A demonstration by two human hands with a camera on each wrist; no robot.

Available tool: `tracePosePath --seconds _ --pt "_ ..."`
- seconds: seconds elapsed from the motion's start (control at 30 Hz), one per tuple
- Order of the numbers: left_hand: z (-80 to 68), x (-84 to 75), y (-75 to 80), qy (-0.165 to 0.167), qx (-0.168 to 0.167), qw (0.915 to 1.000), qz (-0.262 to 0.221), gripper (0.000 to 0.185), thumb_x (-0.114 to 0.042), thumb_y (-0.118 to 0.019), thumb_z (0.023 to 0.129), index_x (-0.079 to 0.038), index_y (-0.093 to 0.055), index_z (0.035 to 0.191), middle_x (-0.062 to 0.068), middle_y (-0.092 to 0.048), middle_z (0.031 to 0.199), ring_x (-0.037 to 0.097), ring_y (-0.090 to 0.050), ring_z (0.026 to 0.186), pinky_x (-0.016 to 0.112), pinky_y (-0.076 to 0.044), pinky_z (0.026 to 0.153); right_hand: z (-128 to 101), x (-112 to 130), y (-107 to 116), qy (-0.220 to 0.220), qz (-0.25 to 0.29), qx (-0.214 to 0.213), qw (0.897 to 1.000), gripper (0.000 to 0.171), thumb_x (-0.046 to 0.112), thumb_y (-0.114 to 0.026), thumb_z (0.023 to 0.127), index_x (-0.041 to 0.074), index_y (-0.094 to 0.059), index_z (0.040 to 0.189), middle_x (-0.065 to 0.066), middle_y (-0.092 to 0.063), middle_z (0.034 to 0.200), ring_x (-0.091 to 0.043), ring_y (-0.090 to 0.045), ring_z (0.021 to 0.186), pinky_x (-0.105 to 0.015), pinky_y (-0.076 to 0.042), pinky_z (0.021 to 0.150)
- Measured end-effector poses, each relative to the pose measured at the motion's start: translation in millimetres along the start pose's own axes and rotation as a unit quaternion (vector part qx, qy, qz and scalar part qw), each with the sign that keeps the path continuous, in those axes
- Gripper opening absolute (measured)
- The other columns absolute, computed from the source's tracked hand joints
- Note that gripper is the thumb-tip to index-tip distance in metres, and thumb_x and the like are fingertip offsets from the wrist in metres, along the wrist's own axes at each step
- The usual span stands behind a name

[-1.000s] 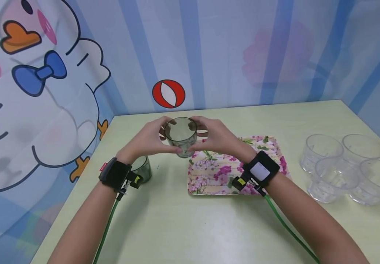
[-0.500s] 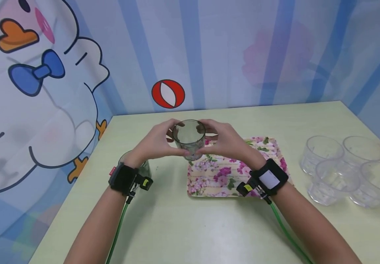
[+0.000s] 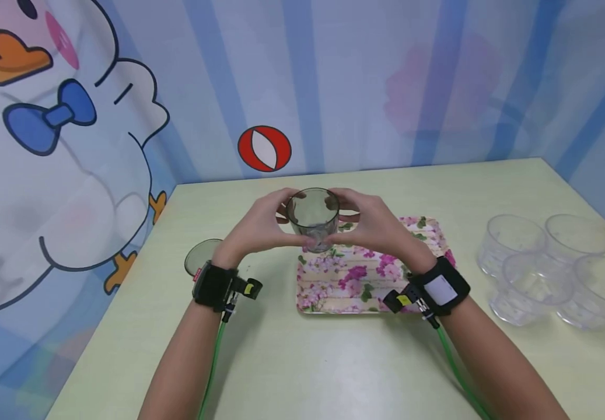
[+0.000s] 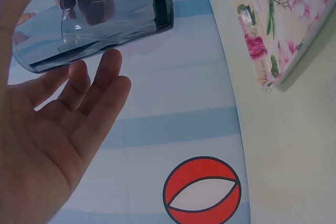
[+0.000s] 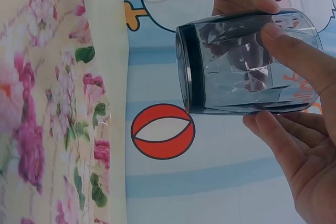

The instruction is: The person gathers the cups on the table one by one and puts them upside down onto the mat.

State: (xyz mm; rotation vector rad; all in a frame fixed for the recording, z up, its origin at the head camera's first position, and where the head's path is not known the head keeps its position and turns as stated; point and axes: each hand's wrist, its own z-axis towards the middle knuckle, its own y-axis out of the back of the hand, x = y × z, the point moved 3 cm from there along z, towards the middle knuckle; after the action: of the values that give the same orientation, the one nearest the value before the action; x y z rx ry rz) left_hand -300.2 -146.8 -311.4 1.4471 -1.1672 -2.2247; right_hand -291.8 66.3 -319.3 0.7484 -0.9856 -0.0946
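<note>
A second tinted glass (image 3: 200, 257) stands near the table's (image 3: 302, 361) left edge, partly hidden behind the left wrist. Left hand (image 3: 256, 228) and right hand (image 3: 373, 224) pinch the smoky glass (image 3: 313, 217) between thumbs and fingertips, one hand on each side. The glass is upright, mouth up, in the air over the far left corner of the floral tray (image 3: 355, 280). Four clear cups (image 3: 546, 265) cluster near the right edge.
</note>
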Motion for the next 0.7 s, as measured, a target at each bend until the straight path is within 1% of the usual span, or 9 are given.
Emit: tracePosePath --seconds 0.17,0.3,0.4,0.53,0.7 --pt "4.1 -1.4 -2.4 -0.005 0.001 0.9999 -0.011 0.078 -0.04 -0.087 0.066 -0.024 -0.05 0.132 -0.001 -0.059 0.12 0.018 -0.057 0.103 0.038 -0.056 0.093 0 -1 5 -0.004 0.0 0.002 1.0 0.087 0.02 -0.084 0.072 0.008 -0.039 0.145 -0.014 -0.052 0.14 -0.029 -0.056 0.126 -0.032 -0.055 0.097" --pt "4.3 -1.3 -7.3 -0.011 -0.014 0.9997 -0.018 0.078 -0.04 -0.086 0.066 -0.024 -0.05 0.133 -0.001 -0.059 0.121 0.016 -0.058 0.103 0.038 -0.057 0.092 -1 -2 9 -0.004 0.001 0.004 1.0 0.087 0.021 -0.085 0.071 0.009 -0.04 0.144 -0.013 -0.054 0.138 -0.028 -0.057 0.125 -0.032 -0.054 0.097" --pt "2.7 1.7 -12.2 -0.007 -0.023 0.9995 -0.022 0.079 -0.039 -0.085 0.068 -0.023 -0.048 0.136 -0.001 -0.058 0.122 0.017 -0.059 0.102 0.037 -0.057 0.092 -2 -4 9 -0.006 0.005 0.008 1.0 0.086 0.02 -0.085 0.071 0.009 -0.04 0.144 -0.012 -0.054 0.137 -0.028 -0.057 0.125 -0.032 -0.055 0.096" --pt "3.5 4.0 -16.4 -0.006 -0.023 0.9994 -0.024 0.079 -0.037 -0.085 0.069 -0.021 -0.047 0.137 0.001 -0.058 0.123 0.018 -0.06 0.103 0.038 -0.057 0.092 -2 -6 9 -0.008 0.006 0.014 1.0 0.086 0.019 -0.085 0.071 0.009 -0.041 0.143 -0.013 -0.054 0.137 -0.029 -0.057 0.125 -0.035 -0.055 0.096" --pt "8.9 4.9 -19.4 -0.014 -0.02 0.9994 -0.023 0.08 -0.038 -0.085 0.069 -0.021 -0.047 0.137 0.001 -0.058 0.124 0.018 -0.06 0.103 0.039 -0.057 0.092 -4 -8 13 -0.011 0.002 0.01 1.0 0.085 0.018 -0.085 0.07 0.009 -0.041 0.143 -0.013 -0.054 0.137 -0.03 -0.056 0.125 -0.034 -0.056 0.096"
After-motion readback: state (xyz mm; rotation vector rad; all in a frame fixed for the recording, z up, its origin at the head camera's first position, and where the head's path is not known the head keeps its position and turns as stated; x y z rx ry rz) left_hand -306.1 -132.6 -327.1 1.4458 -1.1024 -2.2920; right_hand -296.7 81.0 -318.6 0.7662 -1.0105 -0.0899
